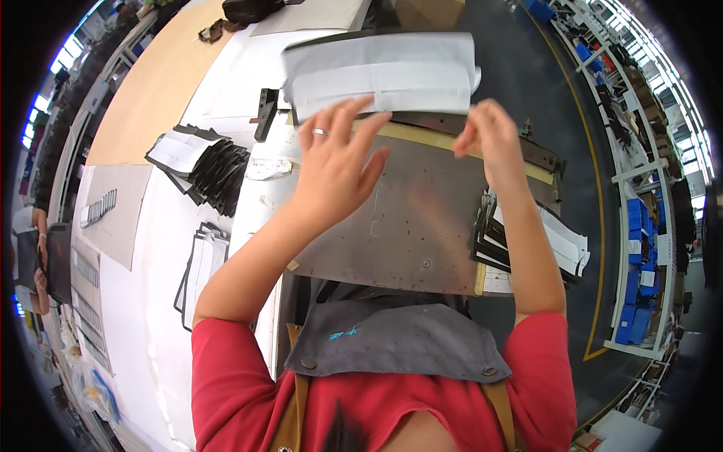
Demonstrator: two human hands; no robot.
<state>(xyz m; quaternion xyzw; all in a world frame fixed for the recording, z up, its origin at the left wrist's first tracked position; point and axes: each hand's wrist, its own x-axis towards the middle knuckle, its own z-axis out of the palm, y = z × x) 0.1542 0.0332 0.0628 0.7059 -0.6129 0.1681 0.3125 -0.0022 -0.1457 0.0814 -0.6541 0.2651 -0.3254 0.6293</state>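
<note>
A white sheet with dark edges [380,71] lies across the far end of the metal work plate [376,226], and its outline is slightly blurred. Against its near edge my left hand [331,154] reaches with fingers spread, a ring on one of them. My right hand [491,139] is at the sheet's near right corner, fingers curled together in a pinch. Motion blur hides what those fingers hold, if anything. A yellow strip [422,138] runs along the plate's far side, beside a dark metal bar [542,157].
Stacks of dark pieces topped with white paper lie left [199,162], nearer left [203,264] and right [557,241] of the plate. A black block [266,114] sits by its far left corner. Shelving with blue bins [639,248] stands right. Another person's arm [39,226] shows far left.
</note>
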